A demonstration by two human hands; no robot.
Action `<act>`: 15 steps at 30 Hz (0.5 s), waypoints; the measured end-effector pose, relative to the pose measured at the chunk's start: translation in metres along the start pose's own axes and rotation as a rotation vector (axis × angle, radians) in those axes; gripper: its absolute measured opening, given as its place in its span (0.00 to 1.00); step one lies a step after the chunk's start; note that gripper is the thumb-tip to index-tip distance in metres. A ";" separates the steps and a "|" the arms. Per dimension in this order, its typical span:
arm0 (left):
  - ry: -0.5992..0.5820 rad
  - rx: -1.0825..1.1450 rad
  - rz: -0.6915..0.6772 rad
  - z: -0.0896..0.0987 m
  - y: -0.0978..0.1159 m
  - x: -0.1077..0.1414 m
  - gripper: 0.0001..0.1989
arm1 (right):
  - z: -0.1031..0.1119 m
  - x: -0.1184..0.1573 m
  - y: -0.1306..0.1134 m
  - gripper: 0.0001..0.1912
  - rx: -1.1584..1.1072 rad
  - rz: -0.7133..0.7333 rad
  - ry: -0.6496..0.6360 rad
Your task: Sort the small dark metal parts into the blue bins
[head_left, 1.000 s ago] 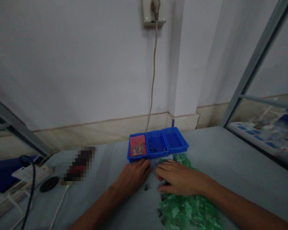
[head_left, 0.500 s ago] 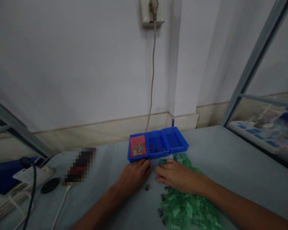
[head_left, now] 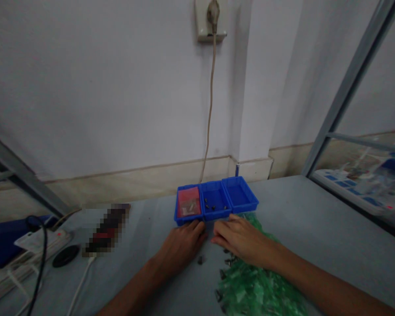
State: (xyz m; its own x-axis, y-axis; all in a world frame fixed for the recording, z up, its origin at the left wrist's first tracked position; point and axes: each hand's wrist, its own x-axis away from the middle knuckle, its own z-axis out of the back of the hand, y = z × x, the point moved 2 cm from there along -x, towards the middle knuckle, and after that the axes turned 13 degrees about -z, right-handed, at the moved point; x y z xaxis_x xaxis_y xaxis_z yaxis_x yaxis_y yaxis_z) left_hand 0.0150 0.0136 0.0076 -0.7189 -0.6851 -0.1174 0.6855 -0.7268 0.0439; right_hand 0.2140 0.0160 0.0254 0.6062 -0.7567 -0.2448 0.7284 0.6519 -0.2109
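My left hand (head_left: 184,240) rests on the table just in front of the blue bins, its fingers curled and pressed together. Whatever they hold, if anything, is hidden. To its right, my right hand (head_left: 238,239) is closed too, thumb against bent fingers, over the upper edge of a pile of green plastic bags (head_left: 260,287). I cannot make out what is in its fingers. Small dark metal parts (head_left: 222,274) lie along the pile's left edge. One separate dark piece (head_left: 200,260) sits on the table below and between my hands.
Three joined blue bins stand near the wall: the left bin (head_left: 188,219) holds a red card and a small clear bag, the middle bin (head_left: 216,215) a few small parts. A blurred-out device (head_left: 107,230) with a white cable, a black disc (head_left: 66,256) and a power strip (head_left: 52,248) lie left.
My right hand has shifted slightly left and its fingers are more curled. My left hand stays in nearly the same place. The view has tilted a little.
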 end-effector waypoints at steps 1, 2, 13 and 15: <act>-0.003 0.003 -0.003 0.001 0.000 0.000 0.07 | 0.000 0.000 0.000 0.13 -0.009 -0.002 0.005; -0.004 0.006 -0.004 0.001 0.000 0.000 0.07 | 0.000 0.000 0.000 0.12 -0.021 -0.004 0.011; -0.001 0.002 0.003 -0.001 0.000 -0.001 0.09 | 0.015 0.000 0.001 0.08 -0.387 -0.032 0.180; 0.008 -0.005 0.002 -0.002 -0.001 0.000 0.09 | 0.018 0.001 0.000 0.07 -0.440 -0.058 0.200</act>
State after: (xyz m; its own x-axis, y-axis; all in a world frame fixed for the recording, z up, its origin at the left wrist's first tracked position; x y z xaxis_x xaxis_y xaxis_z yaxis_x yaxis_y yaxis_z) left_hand 0.0146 0.0142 0.0060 -0.7166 -0.6861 -0.1253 0.6875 -0.7252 0.0389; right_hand 0.2203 0.0148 0.0421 0.4639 -0.7961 -0.3886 0.5294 0.6008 -0.5989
